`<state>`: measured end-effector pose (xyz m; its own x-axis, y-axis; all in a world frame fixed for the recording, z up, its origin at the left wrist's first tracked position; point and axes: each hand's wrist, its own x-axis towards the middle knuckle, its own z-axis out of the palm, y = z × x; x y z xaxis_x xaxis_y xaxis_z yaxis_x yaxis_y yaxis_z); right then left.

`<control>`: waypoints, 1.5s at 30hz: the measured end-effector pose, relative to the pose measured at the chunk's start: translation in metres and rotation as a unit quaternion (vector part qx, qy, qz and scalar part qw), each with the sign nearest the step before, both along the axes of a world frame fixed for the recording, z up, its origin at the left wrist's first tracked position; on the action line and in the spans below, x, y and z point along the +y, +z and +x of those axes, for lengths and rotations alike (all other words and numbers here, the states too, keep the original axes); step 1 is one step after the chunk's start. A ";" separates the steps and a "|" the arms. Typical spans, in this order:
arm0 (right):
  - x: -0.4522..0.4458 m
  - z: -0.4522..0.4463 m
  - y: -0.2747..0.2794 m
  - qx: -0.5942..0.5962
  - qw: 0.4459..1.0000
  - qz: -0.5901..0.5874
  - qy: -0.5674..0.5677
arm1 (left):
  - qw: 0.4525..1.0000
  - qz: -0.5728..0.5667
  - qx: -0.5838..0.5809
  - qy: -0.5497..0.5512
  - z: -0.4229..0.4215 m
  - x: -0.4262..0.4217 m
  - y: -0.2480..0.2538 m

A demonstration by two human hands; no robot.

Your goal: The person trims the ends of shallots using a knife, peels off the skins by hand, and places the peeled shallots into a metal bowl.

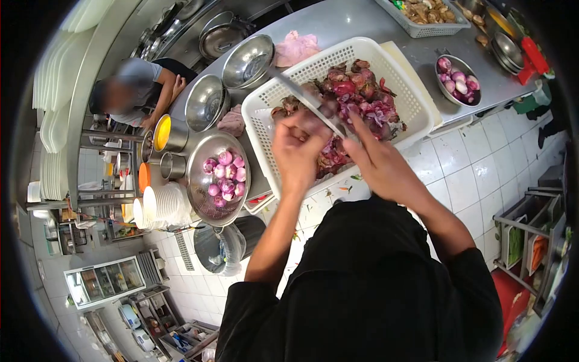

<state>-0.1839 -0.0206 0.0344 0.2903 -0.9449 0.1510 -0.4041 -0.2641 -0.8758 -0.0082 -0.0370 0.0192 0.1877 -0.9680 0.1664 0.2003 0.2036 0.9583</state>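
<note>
A knife (307, 99) slants over the white perforated basket (427, 117), its lower end at my right hand (383, 166), which is closed on it. My left hand (301, 148) is beside the blade, its blurred fingers curled round something small that I cannot make out. Below both hands, the basket holds red onions and loose purple skins (383, 108). Left of the basket, a steel colander (202, 196) holds several peeled onions (226, 172). A steel bowl with more onions (461, 84) stands to the right.
Steel bowls (205, 102) and a pink cloth (295, 48) lie beyond the basket. Stacked white containers (163, 205) stand left of the colander. A grey basket (434, 27) is at the back right. Another person (139, 90) leans at the counter's far left.
</note>
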 end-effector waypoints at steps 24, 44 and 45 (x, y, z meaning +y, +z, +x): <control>-0.020 -0.009 0.016 -0.305 0.835 0.434 0.149 | 0.948 0.101 0.294 -0.072 0.006 0.018 0.004; -0.004 0.007 0.022 -0.038 0.981 0.146 0.122 | 0.958 0.077 0.271 -0.049 0.016 0.020 0.005; -0.004 0.006 0.025 -0.030 0.979 0.155 0.126 | 0.957 0.076 0.276 -0.049 0.017 0.019 0.004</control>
<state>-0.1777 -0.0250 0.0594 0.5189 -0.8479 -0.1084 -0.3061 -0.0659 -0.9497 0.0091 -0.0180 0.0236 0.1141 -0.9905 -0.0770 0.6952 0.0242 0.7184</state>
